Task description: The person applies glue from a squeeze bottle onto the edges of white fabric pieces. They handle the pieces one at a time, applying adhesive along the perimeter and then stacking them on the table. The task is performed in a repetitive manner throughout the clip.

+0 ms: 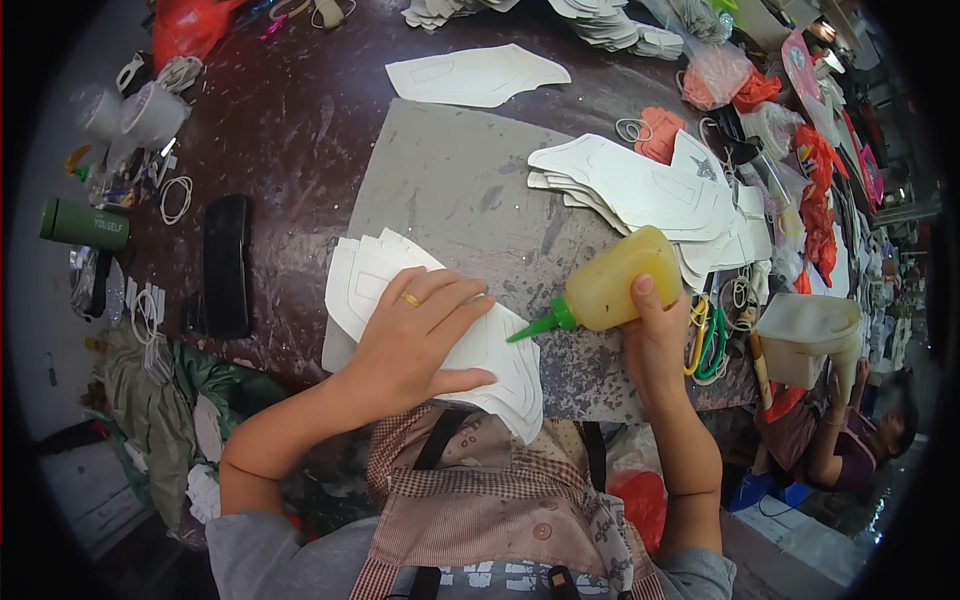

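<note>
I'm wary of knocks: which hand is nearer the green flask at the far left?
Left. The left hand rests on white pieces, to the right of the green flask; the right hand, holding a yellow squeeze bottle, is farther right.

From here I can't see the middle of the near white cut-out stack (512,375); the left hand (422,325) covers it. The yellow squeeze bottle (620,282) hides most of the right hand's (658,335) fingers, and I can't judge whether its green nozzle (540,326) touches anything. My view crops the far-left red bag (188,32).
</note>
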`<control>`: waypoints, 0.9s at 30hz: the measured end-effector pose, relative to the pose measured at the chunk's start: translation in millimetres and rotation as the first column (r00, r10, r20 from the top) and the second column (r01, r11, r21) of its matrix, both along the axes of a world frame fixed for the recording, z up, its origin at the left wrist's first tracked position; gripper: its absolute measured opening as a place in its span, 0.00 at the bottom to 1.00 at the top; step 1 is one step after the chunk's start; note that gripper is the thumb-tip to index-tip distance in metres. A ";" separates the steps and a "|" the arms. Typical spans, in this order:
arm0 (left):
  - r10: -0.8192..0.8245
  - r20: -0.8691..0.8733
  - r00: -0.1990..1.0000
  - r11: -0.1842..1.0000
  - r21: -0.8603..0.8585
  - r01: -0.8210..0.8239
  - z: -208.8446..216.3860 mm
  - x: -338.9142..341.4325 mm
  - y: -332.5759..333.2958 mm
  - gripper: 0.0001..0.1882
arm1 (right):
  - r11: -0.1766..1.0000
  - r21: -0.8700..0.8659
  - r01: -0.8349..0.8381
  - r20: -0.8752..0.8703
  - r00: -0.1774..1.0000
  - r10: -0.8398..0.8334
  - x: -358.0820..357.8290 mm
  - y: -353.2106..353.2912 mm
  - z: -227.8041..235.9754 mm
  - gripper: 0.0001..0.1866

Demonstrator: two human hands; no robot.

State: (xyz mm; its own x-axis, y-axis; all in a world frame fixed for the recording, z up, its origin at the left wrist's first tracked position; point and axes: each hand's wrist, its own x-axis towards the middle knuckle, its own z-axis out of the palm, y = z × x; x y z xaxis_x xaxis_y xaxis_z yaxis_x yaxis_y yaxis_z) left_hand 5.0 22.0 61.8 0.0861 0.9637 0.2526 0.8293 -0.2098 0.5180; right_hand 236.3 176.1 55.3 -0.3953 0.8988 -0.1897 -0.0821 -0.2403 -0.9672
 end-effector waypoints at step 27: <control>0.041 0.024 0.999 0.999 -0.014 -0.041 2.5 7.6 -3.4 0.34 | 0.966 0.246 0.085 0.213 0.967 -0.140 70.9 -71.4 -4.9 0.42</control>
State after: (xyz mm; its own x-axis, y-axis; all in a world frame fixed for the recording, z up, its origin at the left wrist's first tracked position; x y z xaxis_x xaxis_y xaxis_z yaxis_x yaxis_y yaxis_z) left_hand 12.5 18.5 64.2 0.0405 0.9696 0.2413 0.8241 -0.1690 0.5407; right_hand 307.2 104.7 50.4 -0.2601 0.9647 -0.0426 0.1325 -0.0080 -0.9912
